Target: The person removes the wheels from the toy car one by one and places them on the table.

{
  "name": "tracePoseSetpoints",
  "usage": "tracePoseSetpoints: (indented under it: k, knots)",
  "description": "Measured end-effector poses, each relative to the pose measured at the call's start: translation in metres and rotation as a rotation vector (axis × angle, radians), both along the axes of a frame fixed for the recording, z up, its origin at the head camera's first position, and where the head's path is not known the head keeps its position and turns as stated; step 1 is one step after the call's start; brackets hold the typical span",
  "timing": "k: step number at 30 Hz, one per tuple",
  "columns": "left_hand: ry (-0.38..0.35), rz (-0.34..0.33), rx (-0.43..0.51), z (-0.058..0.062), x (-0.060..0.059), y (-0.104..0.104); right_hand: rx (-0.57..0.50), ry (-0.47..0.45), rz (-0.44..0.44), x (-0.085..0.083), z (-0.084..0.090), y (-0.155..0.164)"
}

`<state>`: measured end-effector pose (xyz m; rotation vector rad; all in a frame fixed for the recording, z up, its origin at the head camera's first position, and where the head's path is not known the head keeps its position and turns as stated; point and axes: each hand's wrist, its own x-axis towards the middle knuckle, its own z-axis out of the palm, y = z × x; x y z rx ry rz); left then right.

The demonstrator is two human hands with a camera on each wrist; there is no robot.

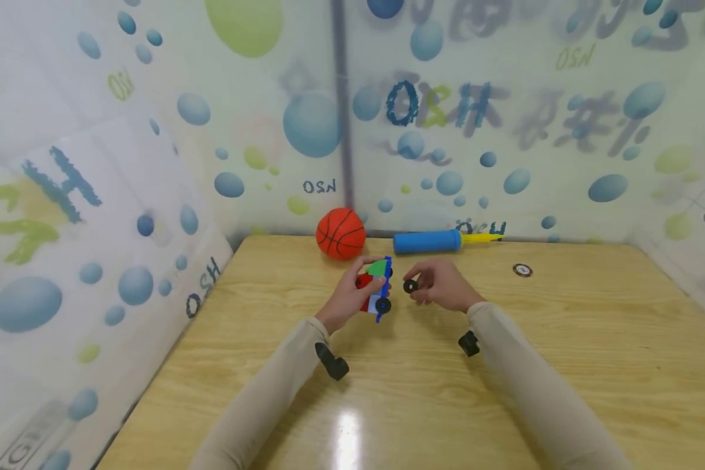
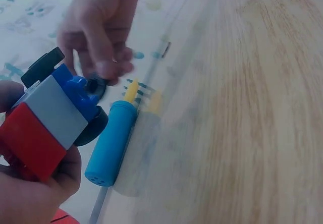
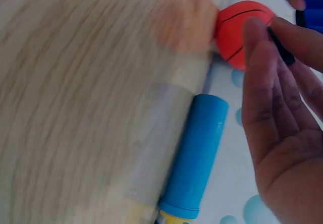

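Note:
A toy car built of red, white, green and blue blocks (image 1: 375, 301) is gripped in my left hand (image 1: 346, 297), tilted so its blue base faces right. Black wheels (image 2: 42, 65) show on it in the left wrist view. Just to its right, my right hand (image 1: 443, 285) pinches a small black toy wheel (image 1: 410, 286) between thumb and fingertips. A narrow gap separates this wheel from the car in the head view. From the right wrist, the pinched wheel (image 3: 281, 46) appears edge-on, and only part of the car's blue base (image 3: 312, 4) shows.
Behind my hands an orange basketball (image 1: 341, 234) sits by the back wall. A blue hand pump (image 1: 427, 242) with a yellow nozzle lies beside it. A round poker chip (image 1: 522, 269) rests on the wooden table (image 1: 593, 365) to the right.

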<state>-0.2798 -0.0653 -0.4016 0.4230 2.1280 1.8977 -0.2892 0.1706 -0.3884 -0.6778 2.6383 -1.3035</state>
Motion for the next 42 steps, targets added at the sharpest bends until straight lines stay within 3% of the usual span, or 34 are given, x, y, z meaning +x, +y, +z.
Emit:
tracePoseSetpoints:
  k: [6, 12, 19, 33, 38, 42]
  knots:
    - [0.002, 0.001, -0.009, -0.001, 0.001, -0.002, 0.217, -0.040, -0.013, -0.018, -0.010, 0.004]
    - [-0.019, 0.002, -0.020, -0.002, 0.001, -0.002, 0.279, -0.135, -0.041, -0.031, -0.017, 0.006]
    - [-0.008, -0.016, -0.013, 0.000, 0.000, 0.001, 0.356, -0.104, -0.069, -0.037, -0.017, 0.004]
    - [0.000, -0.002, -0.065, 0.001, -0.001, 0.004, 0.384, -0.119, -0.080, -0.041, -0.019, 0.004]
    - [0.008, -0.004, -0.045, -0.001, -0.003, 0.006, 0.373, -0.021, -0.055, -0.031, -0.011, 0.007]
    - [0.003, 0.016, -0.028, -0.003, -0.004, 0.006, 0.277, 0.070, -0.044, -0.017, -0.003, 0.007]
